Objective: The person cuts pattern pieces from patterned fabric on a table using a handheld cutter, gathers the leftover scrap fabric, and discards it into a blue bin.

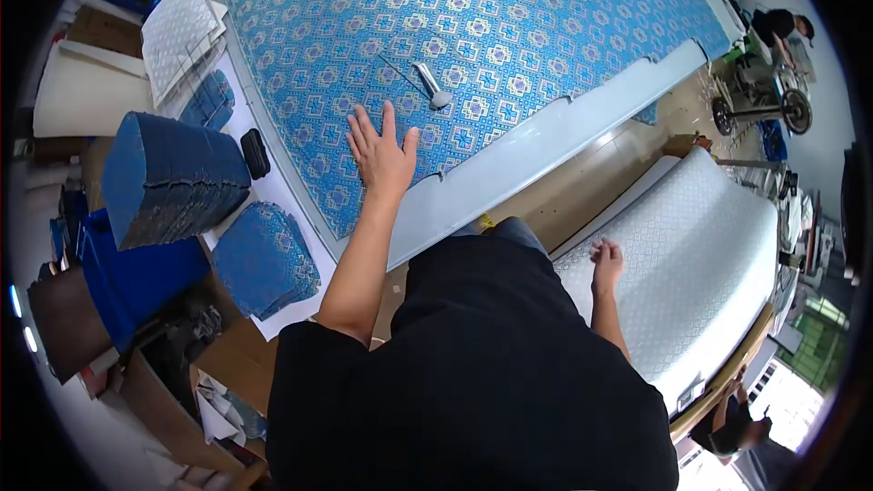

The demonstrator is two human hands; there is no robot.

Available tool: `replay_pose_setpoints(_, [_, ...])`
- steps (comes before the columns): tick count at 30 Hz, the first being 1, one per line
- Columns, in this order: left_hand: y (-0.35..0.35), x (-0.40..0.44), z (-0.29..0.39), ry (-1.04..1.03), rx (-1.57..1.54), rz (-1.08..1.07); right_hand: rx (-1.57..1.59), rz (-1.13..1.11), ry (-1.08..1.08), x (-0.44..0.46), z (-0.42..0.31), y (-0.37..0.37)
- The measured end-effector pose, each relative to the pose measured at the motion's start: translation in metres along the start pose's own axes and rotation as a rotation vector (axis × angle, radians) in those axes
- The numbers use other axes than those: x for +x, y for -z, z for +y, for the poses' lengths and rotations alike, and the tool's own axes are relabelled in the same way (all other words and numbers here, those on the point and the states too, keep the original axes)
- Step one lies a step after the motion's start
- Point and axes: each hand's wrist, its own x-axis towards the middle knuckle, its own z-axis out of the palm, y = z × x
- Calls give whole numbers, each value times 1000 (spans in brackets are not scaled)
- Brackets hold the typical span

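Observation:
My left hand lies open and flat, fingers spread, on a blue sheet of fabric with a repeating gold and white cross pattern. Just beyond its fingertips rests a whitish metal tool with a rounded end, beside a thin dark rod. A pale grey strip runs along the near edge of the blue sheet. My right hand is at my right side, in front of silver-white patterned material. Its fingers are curled together; whatever they hold, if anything, is too small to make out.
Left of the blue sheet stand a tall stack of cut blue pieces, a lower stack and a black case. White quilted sheets lie farther back. Co-workers are at the far right and lower right. Wheeled equipment stands right.

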Motion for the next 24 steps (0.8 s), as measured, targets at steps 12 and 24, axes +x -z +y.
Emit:
replay_pose_setpoints(12, [6,-53,-6,143,14,83,-852,-981,720,-7,-318,-327])
replay_pose_setpoints(24, [11,-58,5,238,-18,71,-991,-1003,1204,-17,-285,-412])
